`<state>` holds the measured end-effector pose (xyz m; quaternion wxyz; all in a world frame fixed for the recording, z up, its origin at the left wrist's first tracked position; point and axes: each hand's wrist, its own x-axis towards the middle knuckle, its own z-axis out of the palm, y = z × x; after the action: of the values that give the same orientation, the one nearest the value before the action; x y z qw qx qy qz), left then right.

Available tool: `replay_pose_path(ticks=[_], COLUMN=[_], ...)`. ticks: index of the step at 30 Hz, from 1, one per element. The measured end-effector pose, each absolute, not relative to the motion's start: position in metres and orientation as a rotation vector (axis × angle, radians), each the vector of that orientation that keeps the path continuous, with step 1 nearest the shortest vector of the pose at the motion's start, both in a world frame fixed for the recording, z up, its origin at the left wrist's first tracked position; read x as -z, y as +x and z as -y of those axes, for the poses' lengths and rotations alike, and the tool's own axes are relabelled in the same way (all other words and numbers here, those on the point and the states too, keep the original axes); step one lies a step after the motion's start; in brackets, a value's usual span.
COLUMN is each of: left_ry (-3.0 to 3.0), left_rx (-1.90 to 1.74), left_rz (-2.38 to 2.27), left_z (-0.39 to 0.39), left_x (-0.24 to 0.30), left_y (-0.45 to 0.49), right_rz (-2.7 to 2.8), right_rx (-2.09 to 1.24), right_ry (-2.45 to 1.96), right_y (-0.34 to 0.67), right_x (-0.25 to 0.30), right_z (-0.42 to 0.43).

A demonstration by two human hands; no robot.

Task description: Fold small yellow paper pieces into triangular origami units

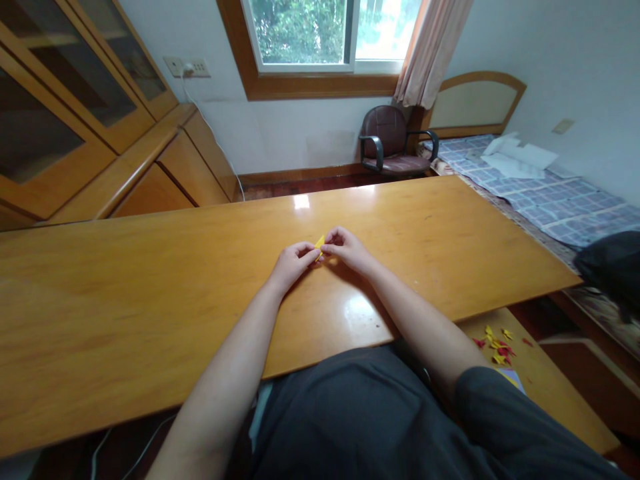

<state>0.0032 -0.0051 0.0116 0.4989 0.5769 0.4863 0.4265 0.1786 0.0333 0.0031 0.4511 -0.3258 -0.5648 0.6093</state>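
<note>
A small piece of folded yellow paper (320, 243) is held between my two hands, just above the wooden table (150, 287). My left hand (295, 261) pinches its left side between thumb and fingers. From the right, the fingertips of my right hand (347, 247) close on the other side. The paper comes to a point at its top; its lower part is partly hidden by my fingers.
On a lower wooden surface (555, 383) at the right lie several small yellow and red folded paper pieces (499, 347). A brown armchair (387, 137) stands beyond the table's far edge. To the right are a bed (560, 193) and a black bag (613, 270); cabinets (135, 147) line the left.
</note>
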Motion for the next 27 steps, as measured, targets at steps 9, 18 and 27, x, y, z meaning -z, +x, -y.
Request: replay_pose_path(ticks=[9,18,27], left_ry=[1.173,1.157,1.163], left_rx=[-0.980,-1.033,-1.012], left_rz=[-1.130,-1.105,-1.109], left_z=[0.0056,0.0013,0.0020], left_x=[-0.0126,-0.0061,-0.0075], left_y=[0.0007,-0.0022,-0.0008], right_rz=[1.306,1.191,1.197], right_rx=[-1.509,-1.612,-1.557], right_ry=[-0.810,-0.793,-0.845], right_y=[0.1769,0.1725,0.1698], right_x=[-0.0030,-0.0078,-0.0068], right_z=[-0.0328,-0.0262,-0.0267])
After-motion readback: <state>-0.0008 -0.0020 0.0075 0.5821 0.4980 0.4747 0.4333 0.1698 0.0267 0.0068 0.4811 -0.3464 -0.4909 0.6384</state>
